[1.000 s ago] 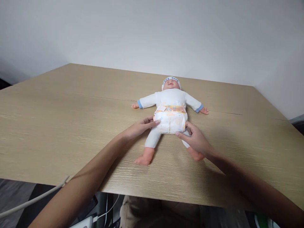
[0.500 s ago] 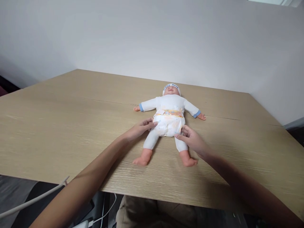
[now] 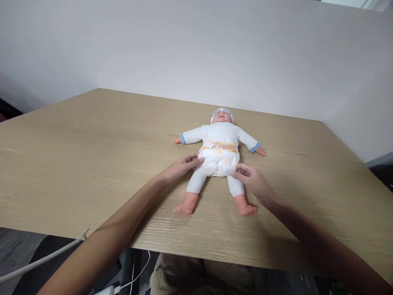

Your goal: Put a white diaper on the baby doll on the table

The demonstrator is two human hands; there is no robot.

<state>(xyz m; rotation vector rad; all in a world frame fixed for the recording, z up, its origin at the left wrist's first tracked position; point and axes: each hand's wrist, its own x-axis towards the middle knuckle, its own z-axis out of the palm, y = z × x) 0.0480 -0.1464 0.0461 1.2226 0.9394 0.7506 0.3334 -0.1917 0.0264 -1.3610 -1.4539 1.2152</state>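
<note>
A baby doll (image 3: 221,133) in a white suit with blue cuffs and a printed headband lies on its back, feet towards me. Around its hips is a white diaper (image 3: 217,163) with an orange patterned waistband fastened across the belly. My left hand (image 3: 184,166) is closed on the diaper's left side, the thumb on top and the fingers partly hidden behind the edge. At the right leg opening, my right hand (image 3: 250,179) pinches the diaper's edge between thumb and fingers.
The doll rests on a wide wooden table (image 3: 92,164) with a seam running across it. A grey wall (image 3: 184,53) stands behind. A white cable (image 3: 46,257) and a thin white cord (image 3: 144,268) are below the near edge.
My right hand has shifted slightly right along the diaper's leg edge. The doll's feet have moved a little to the right. My left hand stays in place.
</note>
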